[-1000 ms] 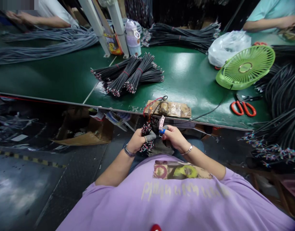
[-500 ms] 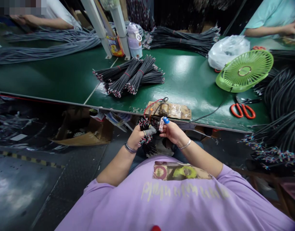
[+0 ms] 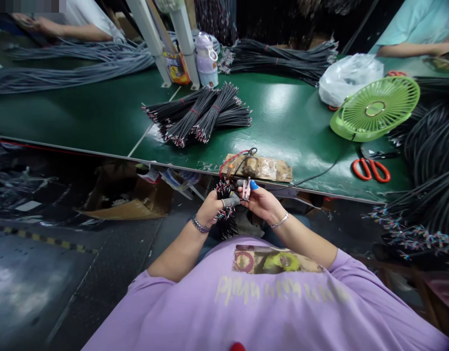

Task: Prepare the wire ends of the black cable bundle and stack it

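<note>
Left hand [image 3: 210,209]: fingers curled closed around a bunch of short black wires [image 3: 223,189], with red, white and green ends showing above and below the grip. Thumb, in a grey cover [image 3: 230,200], lies across the bunch and points toward the other hand.

Right hand [image 3: 263,202]: partly closed, just beside the left; thumb in a blue cap [image 3: 254,185]. A small pale pink tool [image 3: 246,190] sits at its fingertips, roughly upright. Whether a wire lies in the tool: too small to tell.

Position: both hands are in front of the near edge of the green table [image 3: 290,117], above the lap. Bunch and tool are near each other, bunch on the left.

Table: a wooden board [image 3: 274,168] lies at the near edge, just beyond the hands, with red and black leads at its left end. Behind it, a pile of tied black wire bundles [image 3: 206,117], some crossing others. To the right, red-handled scissors [image 3: 371,169] lie near a green fan [image 3: 374,108]; a white plastic bag [image 3: 351,78] is just behind the fan. A lilac bottle [image 3: 207,61] stands beyond the pile.
</note>
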`<state>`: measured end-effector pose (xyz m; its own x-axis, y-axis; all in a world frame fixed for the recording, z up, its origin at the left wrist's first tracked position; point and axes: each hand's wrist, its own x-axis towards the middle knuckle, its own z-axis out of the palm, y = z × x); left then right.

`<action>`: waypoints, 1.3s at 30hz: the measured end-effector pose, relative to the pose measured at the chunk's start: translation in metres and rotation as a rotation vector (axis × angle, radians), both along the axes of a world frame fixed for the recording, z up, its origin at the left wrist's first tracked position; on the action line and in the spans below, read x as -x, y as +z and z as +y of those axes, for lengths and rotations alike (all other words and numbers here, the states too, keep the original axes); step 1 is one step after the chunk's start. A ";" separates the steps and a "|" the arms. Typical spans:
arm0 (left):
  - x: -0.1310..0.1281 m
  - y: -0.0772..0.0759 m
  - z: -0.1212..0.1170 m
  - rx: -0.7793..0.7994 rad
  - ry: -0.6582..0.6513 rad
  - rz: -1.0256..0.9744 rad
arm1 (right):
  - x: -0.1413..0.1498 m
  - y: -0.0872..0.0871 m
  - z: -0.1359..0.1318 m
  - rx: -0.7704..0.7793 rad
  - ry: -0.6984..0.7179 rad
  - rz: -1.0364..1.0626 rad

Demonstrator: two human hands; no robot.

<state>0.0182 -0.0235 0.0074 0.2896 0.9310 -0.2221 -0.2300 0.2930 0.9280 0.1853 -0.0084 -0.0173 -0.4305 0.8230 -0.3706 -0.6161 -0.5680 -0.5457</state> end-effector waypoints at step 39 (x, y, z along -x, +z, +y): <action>0.001 -0.015 -0.021 -0.055 -0.075 0.193 | 0.003 0.006 -0.040 -0.212 -0.027 -0.487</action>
<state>0.0173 -0.0447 -0.0076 0.3153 0.9208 -0.2297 -0.0264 0.2504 0.9678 0.1827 -0.0485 -0.0112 -0.2279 0.9100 -0.3465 -0.2750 -0.4015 -0.8736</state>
